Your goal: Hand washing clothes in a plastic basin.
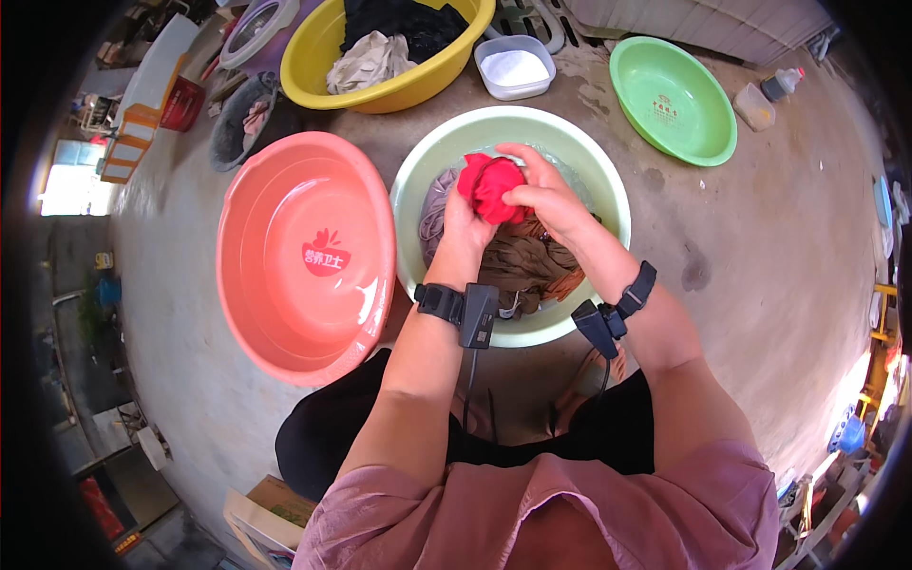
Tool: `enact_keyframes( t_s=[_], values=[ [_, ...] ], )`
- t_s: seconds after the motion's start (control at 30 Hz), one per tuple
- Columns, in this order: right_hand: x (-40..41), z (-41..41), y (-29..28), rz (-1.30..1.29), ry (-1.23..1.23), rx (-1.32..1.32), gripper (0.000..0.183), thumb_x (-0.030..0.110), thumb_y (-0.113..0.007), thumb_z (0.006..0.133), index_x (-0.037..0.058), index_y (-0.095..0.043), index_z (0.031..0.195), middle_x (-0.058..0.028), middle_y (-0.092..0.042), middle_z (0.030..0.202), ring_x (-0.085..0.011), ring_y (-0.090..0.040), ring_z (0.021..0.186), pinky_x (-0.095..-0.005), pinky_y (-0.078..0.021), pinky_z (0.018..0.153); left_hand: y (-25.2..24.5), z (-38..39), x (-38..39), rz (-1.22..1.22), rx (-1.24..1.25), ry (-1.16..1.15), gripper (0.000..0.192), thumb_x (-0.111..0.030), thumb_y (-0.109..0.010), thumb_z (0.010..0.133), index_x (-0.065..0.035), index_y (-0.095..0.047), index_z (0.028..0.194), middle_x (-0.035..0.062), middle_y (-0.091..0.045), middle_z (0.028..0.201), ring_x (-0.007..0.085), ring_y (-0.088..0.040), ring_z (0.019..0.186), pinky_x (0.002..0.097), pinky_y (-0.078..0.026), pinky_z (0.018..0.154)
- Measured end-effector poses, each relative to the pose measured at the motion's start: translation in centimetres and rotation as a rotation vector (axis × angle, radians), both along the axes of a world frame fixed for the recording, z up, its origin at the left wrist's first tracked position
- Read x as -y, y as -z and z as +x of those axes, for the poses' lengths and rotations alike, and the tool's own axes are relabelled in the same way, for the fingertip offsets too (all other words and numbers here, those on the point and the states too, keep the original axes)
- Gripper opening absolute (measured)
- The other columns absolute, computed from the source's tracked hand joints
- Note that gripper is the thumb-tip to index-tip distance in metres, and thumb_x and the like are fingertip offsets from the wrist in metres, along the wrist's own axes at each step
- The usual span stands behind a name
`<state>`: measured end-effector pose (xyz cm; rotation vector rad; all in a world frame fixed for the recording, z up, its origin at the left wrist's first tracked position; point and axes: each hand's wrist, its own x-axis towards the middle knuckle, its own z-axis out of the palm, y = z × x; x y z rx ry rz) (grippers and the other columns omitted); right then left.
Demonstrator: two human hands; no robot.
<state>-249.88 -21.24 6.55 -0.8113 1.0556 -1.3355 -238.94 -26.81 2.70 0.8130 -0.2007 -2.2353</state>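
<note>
A bunched red cloth is held between both hands above a pale green basin. My left hand grips its left and lower side; my right hand closes on it from the right, thumb pressed into the folds. In the basin, water shows near the far side. Brown fabric lies under my forearms, partly hidden by them, and a greyish-purple cloth rests along the left wall.
Left of the pale basin stands a pink basin. Beyond are a yellow tub with black and off-white cloths, a plastic container of white powder and a dark bucket. A green basin and a small bottle sit at the far right.
</note>
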Motion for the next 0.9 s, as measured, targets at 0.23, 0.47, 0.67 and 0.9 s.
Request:
enact_keyframes(
  t_s=[0.23,0.47,0.67,0.9],
  values=[
    [-0.6,-0.4,2.2,0.368,0.274,0.426,0.061,0.042,-0.046,0.080,0.0087,-0.022,0.124,-0.0135,-0.032,0.120,-0.0266,-0.041,0.103,-0.0485,-0.0394,0.074,-0.9,-0.3,-0.4,-0.242,0.390,-0.566,0.029,0.002,-0.051,0.077,-0.0027,-0.043,0.105,0.0108,-0.051,0.097,0.0184,-0.052,0.086,0.0289,-0.045,0.076],
    [0.4,0.3,2.6,0.440,0.220,0.769,0.033,0.036,-0.045,0.082,0.0048,-0.050,0.092,-0.0110,-0.056,0.085,-0.0210,-0.055,0.080,-0.0377,-0.0439,0.074,-2.9,-2.3,-4.4,-0.977,0.722,-0.139,0.017,-0.004,-0.056,0.075,-0.0014,-0.053,0.092,0.0061,-0.052,0.096,0.0138,-0.049,0.086,0.0253,-0.040,0.078],
    [1.0,0.5,1.2,0.151,0.492,0.532,0.013,0.003,-0.048,0.074,0.0013,-0.051,0.086,-0.0085,-0.055,0.079,-0.0151,-0.055,0.068,-0.0255,-0.0456,0.059,-3.3,-2.7,-2.4,-1.335,1.101,-0.394,0.019,-0.015,-0.054,0.078,0.0007,-0.054,0.089,0.0120,-0.049,0.097,0.0183,-0.047,0.090,0.0283,-0.037,0.080],
    [0.6,1.0,0.9,-0.095,0.569,-0.494,0.018,0.002,-0.047,0.066,0.0027,-0.055,0.082,-0.0081,-0.057,0.077,-0.0163,-0.053,0.074,-0.0276,-0.0428,0.070,-1.9,-3.2,-2.3,-0.661,0.770,-0.258,0.020,-0.019,-0.043,0.082,-0.0006,-0.050,0.086,0.0118,-0.054,0.079,0.0163,-0.051,0.068,0.0291,-0.042,0.061]
  ],
)
